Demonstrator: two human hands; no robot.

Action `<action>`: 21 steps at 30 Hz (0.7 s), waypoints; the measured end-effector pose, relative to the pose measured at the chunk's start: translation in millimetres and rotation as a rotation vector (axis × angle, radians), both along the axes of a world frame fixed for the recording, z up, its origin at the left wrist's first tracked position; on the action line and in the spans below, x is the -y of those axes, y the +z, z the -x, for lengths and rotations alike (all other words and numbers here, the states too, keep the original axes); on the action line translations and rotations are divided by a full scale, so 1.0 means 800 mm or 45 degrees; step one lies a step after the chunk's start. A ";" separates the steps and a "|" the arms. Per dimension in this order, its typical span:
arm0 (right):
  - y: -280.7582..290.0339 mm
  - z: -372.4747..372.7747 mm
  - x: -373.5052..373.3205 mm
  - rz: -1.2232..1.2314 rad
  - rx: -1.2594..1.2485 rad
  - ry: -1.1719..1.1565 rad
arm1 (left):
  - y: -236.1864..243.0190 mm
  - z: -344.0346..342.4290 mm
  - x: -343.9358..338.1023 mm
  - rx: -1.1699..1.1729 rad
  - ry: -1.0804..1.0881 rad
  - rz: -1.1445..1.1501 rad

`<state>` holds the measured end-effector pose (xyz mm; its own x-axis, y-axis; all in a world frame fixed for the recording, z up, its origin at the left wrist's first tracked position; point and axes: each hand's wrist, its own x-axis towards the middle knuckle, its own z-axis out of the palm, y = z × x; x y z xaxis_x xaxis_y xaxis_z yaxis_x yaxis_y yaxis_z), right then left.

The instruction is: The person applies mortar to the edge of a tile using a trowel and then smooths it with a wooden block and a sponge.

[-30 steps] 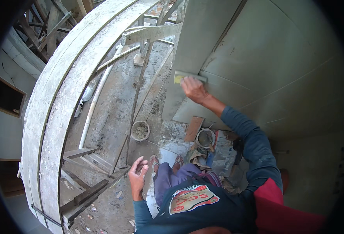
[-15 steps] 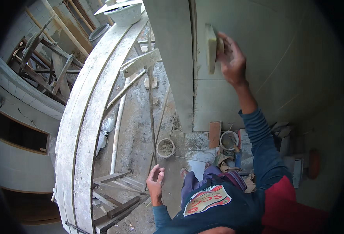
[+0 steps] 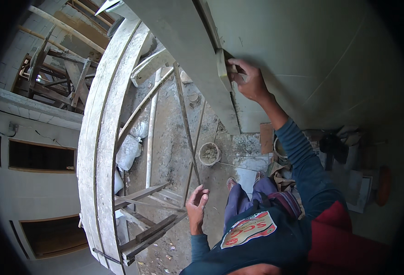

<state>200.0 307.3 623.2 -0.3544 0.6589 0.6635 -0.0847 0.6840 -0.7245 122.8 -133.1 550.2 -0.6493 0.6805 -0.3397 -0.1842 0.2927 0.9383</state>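
Observation:
My right hand (image 3: 251, 83) is closed round the back of a hand float (image 3: 222, 69), a pale, flat, long block. The float lies at the gap where a tiled wall (image 3: 298, 50) meets a long grey upright strip (image 3: 179, 43). Part of its grip is hidden behind my fingers. Lower down, my left hand (image 3: 196, 205) hangs in the air with loosely bent fingers and holds nothing. It is nearest to the thin wooden poles of a scaffold frame (image 3: 190, 133).
A plank walkway (image 3: 102, 137) splashed with mortar runs along the left. A bucket of mortar (image 3: 209, 154) stands on the floor below. Several white sacks (image 3: 129, 153) lie under the planks. A reddish board (image 3: 266, 138) leans on the wall, near tools and clutter.
My right hand has moved the float left across the wall to the edge of the grey strip and tilted it. The whole view has shifted; my left hand remains raised and bent.

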 end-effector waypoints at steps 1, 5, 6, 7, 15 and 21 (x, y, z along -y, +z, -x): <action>-0.051 -0.004 0.005 0.084 0.047 0.005 | 0.001 -0.004 0.003 0.025 -0.015 0.053; -0.210 -0.034 0.022 0.270 0.151 0.022 | 0.003 -0.023 -0.007 0.069 -0.024 0.156; -0.232 -0.043 0.027 0.301 0.154 -0.003 | 0.007 -0.027 -0.010 0.074 -0.035 0.162; -0.252 -0.055 0.030 0.326 0.142 -0.003 | 0.011 -0.033 -0.010 0.092 -0.010 0.167; -0.179 -0.068 0.022 0.341 -0.033 0.029 | 0.009 -0.061 -0.007 0.040 -0.052 0.224; -0.040 -0.028 -0.008 -0.020 -0.175 0.095 | -0.004 -0.065 -0.014 0.076 -0.017 0.205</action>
